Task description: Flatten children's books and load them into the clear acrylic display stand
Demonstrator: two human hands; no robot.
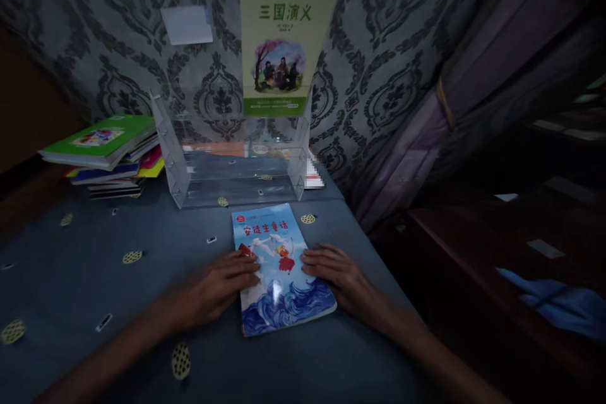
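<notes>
A storybook (279, 293) with a blue cover, red Chinese title and painted waves lies face up on the blue patterned cloth. My left hand (222, 281) rests at its left edge, fingers stretched out over the cover. From the other side, my right hand (336, 271) lays its extended fingers over the right edge. Both thumbs are hidden. Just behind the book stands a clear acrylic rack (173, 158). Above the rack, a pale green book (272, 85) with a Chinese title stands upright, facing me.
Left of the rack is a stack of books (111, 145) with a green one on top. A white card (187, 25) is on the patterned wall. At the right, a tied purple curtain (411, 139) hangs beside the table, with a blue cloth (563, 303) beyond.
</notes>
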